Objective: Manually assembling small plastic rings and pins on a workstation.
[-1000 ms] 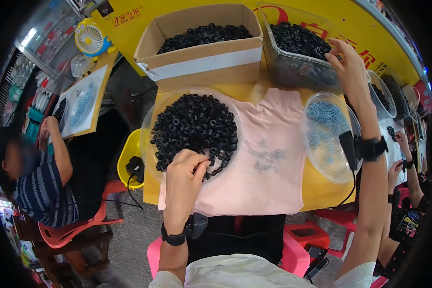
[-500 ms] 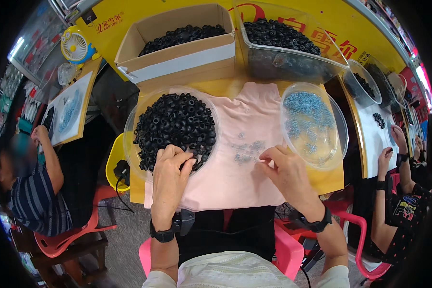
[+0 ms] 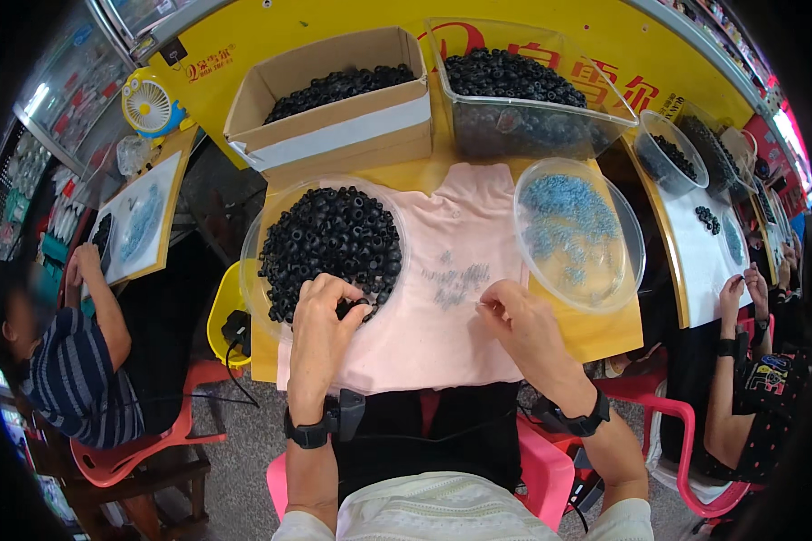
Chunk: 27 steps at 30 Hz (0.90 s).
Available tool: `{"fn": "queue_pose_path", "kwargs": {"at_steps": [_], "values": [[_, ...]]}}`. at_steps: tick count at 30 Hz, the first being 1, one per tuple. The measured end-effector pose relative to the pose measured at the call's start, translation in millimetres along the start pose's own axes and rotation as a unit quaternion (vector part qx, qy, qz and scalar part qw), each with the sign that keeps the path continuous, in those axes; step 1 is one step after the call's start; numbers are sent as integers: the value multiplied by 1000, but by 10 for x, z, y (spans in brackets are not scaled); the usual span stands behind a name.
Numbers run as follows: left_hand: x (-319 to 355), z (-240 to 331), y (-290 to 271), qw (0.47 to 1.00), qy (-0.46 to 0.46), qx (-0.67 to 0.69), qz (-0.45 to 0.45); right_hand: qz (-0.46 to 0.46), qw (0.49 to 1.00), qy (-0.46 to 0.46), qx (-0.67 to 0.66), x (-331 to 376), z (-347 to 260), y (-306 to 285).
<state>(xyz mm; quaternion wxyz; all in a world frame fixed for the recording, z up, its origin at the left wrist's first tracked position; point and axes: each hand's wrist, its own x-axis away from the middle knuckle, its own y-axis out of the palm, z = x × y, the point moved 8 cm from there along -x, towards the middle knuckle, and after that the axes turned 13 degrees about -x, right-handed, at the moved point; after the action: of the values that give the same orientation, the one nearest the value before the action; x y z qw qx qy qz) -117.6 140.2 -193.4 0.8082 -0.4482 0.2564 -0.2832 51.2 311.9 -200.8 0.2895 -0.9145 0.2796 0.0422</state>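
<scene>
My left hand [image 3: 323,316] is at the near edge of a round clear tray [image 3: 252,236] heaped with small black ring-like plastic parts [image 3: 334,236]. Thumb and forefinger are closed on one black plastic part [image 3: 358,305]. Over a pale pink garment [image 3: 424,347] laid flat, my right hand [image 3: 525,326] pinches thumb and forefinger together; whatever is between them is too small to make out. Just left of those fingertips, thin grey spring-like pieces [image 3: 457,281] lie scattered on the cloth. More such bluish pieces [image 3: 568,209] lie in a round clear tray [image 3: 594,305] on the right.
A cardboard box [image 3: 343,135] and a clear plastic bin [image 3: 523,126], both holding black parts, stand at the table's far side. Below the left edge is a yellow bucket [image 3: 223,316]. People sit at neighbouring tables: a striped shirt [image 3: 72,379] left, a person's hands [image 3: 744,287] right.
The whole view has shifted slightly. My right fingertips have drawn a little back from the grey pieces. The black part between my left fingers shows more plainly.
</scene>
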Motion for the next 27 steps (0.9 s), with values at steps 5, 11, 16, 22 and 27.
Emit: {"fn": "queue_pose_path", "kwargs": {"at_steps": [5, 11, 16, 22, 27], "values": [[36, 84, -93, 998, 22, 26, 51, -7, 995, 21, -94, 64, -137, -86], [362, 222, 217, 825, -65, 558, -53, -28, 991, -12, -134, 117, -389, -140], [617, 455, 387, 735, -69, 665, -113, -55, 978, 12, -201, 160, -569, -135], [727, 688, 465, 649, -114, 733, -169, -56, 965, 11, -254, 229, -702, -208], [755, 703, 439, 679, -72, 717, -140, -66, 966, -31, -250, 263, -861, -186]]}}
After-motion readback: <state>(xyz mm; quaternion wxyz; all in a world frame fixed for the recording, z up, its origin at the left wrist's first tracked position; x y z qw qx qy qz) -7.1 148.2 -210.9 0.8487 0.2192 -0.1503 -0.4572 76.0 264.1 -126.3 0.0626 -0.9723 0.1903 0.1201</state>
